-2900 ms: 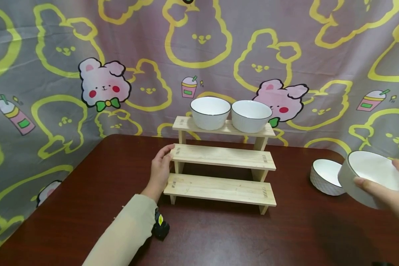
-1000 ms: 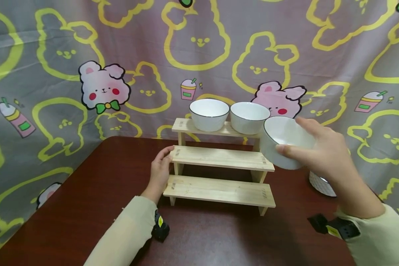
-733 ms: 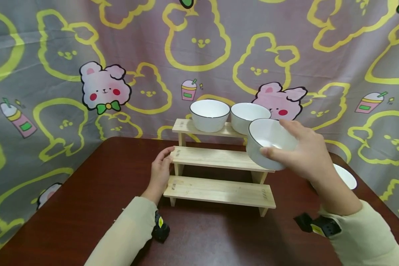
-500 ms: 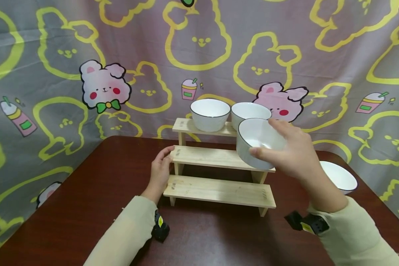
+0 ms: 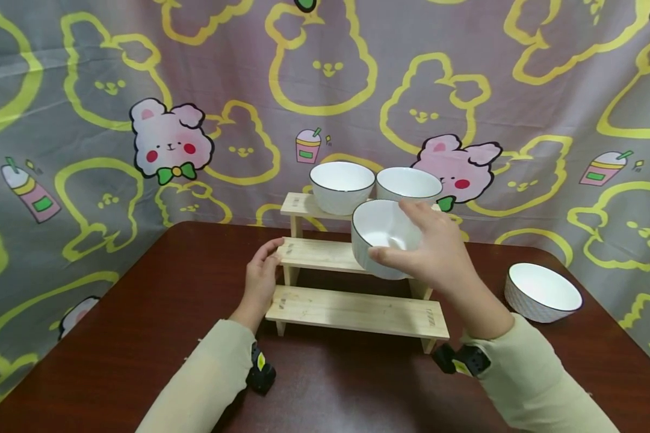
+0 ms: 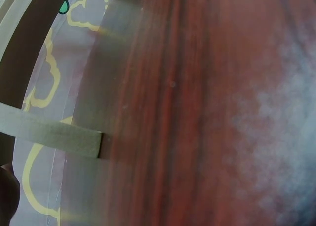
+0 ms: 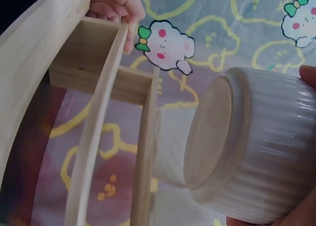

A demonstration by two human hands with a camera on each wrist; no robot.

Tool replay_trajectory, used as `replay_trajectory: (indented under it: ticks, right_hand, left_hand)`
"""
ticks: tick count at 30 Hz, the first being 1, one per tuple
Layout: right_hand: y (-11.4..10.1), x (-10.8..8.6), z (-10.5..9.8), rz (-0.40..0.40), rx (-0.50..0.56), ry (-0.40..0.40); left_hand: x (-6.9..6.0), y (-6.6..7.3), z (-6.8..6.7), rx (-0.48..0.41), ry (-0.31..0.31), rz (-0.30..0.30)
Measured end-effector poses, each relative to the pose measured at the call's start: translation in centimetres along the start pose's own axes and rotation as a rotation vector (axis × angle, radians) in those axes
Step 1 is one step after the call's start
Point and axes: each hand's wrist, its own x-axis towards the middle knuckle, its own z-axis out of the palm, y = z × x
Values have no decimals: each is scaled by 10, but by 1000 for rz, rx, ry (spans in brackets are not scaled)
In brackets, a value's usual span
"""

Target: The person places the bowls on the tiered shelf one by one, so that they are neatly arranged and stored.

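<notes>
My right hand [image 5: 439,246] grips a white ribbed bowl [image 5: 365,255] by its right side, thumb on the near rim, the bowl tilted and held in front of the middle shelf. In the right wrist view the underside of that bowl [image 7: 212,132] shows. My left hand [image 5: 261,276] pinches the left end of the middle shelf of a three-step wooden stand [image 5: 352,310]. Two white bowls with dark rims, one at left [image 5: 341,189] and one at right [image 5: 406,183], sit side by side on the top shelf. The held bowl partly hides the right one.
Another white bowl [image 5: 541,294], with a textured outside, stands on the dark red table [image 5: 141,337] at the right. A patterned curtain [image 5: 238,60] hangs behind the table and along its left side. Black cameras are strapped to both wrists.
My right hand has carried the ribbed bowl leftward from the far right to the front of the stand. The bowl at the right is uncovered again. My left hand stays in place.
</notes>
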Motion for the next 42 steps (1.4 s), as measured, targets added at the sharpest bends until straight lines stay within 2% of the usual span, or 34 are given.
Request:
replay_trajectory:
  ticks: [8,19,28,42]
  right_hand:
    - [-7,6,20,-11,21,-23]
    - [-6,14,51,-108,46,-12]
    - [-1,17,72,-101,81,-23]
    - [5,27,90,-61,84,-51]
  left_hand:
    - [0,-1,-1,3,-2,3]
    - [-1,0,1,1,1,11]
    - [0,0,1,9,18,3]
    - [0,0,0,4,24,-5]
